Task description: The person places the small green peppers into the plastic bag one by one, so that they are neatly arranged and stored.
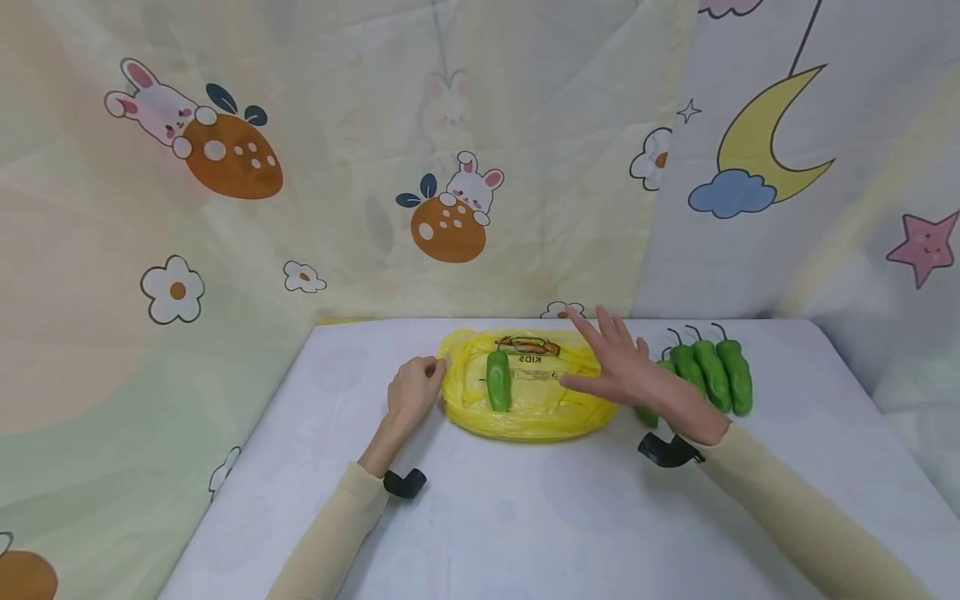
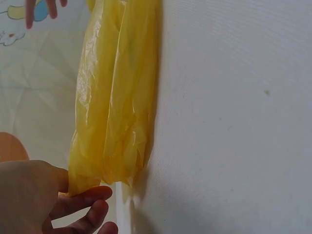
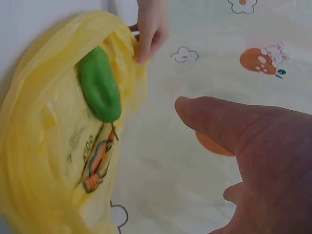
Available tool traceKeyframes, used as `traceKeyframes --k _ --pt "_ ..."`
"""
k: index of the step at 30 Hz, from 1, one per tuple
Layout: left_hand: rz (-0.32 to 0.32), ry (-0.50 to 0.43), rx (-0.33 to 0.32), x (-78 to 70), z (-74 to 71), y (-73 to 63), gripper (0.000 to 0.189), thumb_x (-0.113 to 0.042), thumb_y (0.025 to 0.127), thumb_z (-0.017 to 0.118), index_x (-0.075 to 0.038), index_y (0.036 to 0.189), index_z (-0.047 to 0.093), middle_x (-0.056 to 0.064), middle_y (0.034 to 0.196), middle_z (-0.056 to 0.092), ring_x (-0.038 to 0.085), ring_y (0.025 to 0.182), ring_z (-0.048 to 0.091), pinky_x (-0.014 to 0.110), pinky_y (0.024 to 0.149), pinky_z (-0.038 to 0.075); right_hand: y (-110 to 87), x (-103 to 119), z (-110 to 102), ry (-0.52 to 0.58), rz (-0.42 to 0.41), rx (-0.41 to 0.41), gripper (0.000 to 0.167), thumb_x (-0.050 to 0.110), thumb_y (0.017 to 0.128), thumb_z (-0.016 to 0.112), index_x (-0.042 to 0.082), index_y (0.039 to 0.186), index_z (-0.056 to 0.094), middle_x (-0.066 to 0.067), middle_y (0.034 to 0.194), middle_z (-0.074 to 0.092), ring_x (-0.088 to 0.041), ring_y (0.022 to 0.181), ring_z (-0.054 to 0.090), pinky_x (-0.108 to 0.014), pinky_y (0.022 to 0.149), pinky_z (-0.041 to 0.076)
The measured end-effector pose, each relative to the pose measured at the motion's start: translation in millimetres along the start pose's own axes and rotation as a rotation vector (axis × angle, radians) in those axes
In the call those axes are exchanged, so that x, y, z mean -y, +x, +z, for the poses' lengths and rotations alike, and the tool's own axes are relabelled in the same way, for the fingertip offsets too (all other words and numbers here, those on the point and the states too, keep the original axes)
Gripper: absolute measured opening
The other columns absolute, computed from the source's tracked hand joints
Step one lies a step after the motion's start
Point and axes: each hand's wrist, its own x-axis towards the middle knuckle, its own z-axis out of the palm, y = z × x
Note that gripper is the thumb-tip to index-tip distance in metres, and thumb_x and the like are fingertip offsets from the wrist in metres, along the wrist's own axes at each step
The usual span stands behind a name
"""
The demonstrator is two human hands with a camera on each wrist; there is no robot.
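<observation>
A yellow plastic bag [image 1: 525,425] with printing on it lies in the middle of the table, its rim rolled up around the sides. Inside lies one green pepper [image 1: 498,381], also plain in the right wrist view. My left hand [image 1: 412,390] pinches the bag's left edge between thumb and fingers; the left wrist view shows the bag's yellow film [image 2: 109,122] running up from that pinch. Above the bag's right side hovers my right hand [image 1: 618,367], fingers spread and holding nothing. Behind the right forearm, several green peppers [image 1: 708,371] lie side by side, partly hidden.
The white table [image 1: 480,517] runs up to a printed cloth backdrop [image 1: 337,167] with rabbits, flowers and a moon. Black wrist bands [image 1: 667,450] sit on both forearms.
</observation>
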Motion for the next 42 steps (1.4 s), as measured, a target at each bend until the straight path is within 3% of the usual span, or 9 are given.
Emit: traceKeyframes --k 5,15,28,34,37,42 --pt "-0.001 -0.001 0.009 0.8 0.2 0.4 0.039 -0.038 0.101 0.052 -0.015 0.073 0.063 0.001 0.069 0.058 0.018 0.063 0.050 0.031 0.055 0.037 -8.0 -18 -6 -0.007 0.029 0.007 0.106 0.059 0.087 0.068 0.033 0.161 -0.003 -0.024 0.165 -0.015 -0.056 0.149 -0.008 -0.084 0.104 0.002" --pt "0.000 0.006 0.005 -0.4 -1.1 0.1 0.039 -0.037 0.101 0.052 -0.015 0.072 0.064 0.002 0.067 0.057 0.019 0.062 0.050 0.031 0.054 0.036 -17.7 -53 -31 -0.042 0.081 0.054 0.116 0.070 0.080 0.069 0.028 0.162 -0.003 -0.037 0.160 -0.012 -0.065 0.143 -0.003 -0.086 0.100 0.007" --pt "-0.002 0.006 0.016 -1.2 -1.9 0.8 0.041 -0.039 0.102 0.052 -0.016 0.068 0.059 0.000 0.063 0.052 0.018 0.060 0.048 0.030 0.054 0.035 -26.8 -118 -55 -0.033 0.148 0.099 0.114 0.063 0.085 0.068 0.020 0.161 -0.005 -0.045 0.156 -0.005 -0.072 0.137 0.001 -0.086 0.097 0.014" --pt "0.001 0.001 0.013 -1.7 -1.0 0.5 0.043 -0.040 0.102 0.052 -0.015 0.067 0.058 0.000 0.063 0.052 0.018 0.060 0.048 0.031 0.053 0.035 -37.5 -154 -64 -0.092 0.107 0.155 0.110 0.051 0.086 0.074 0.003 0.159 0.007 -0.051 0.149 0.013 -0.075 0.133 0.010 -0.084 0.099 0.016" --pt "0.003 -0.002 0.009 -0.9 -0.3 0.3 0.043 -0.039 0.102 0.052 -0.015 0.067 0.057 0.000 0.063 0.051 0.017 0.060 0.047 0.031 0.053 0.034 -40.6 -169 -66 -0.116 0.095 0.189 0.102 0.045 0.087 0.074 -0.006 0.154 0.017 -0.048 0.148 0.025 -0.071 0.132 0.021 -0.080 0.100 0.023" --pt "-0.002 -0.006 0.010 0.5 1.0 0.4 0.042 -0.039 0.102 0.052 -0.016 0.067 0.057 0.000 0.062 0.051 0.017 0.060 0.047 0.030 0.053 0.034 -42.5 -188 -67 -0.097 0.106 0.238 0.094 0.039 0.090 0.071 -0.013 0.150 0.021 -0.047 0.148 0.024 -0.066 0.131 0.030 -0.074 0.099 0.034"
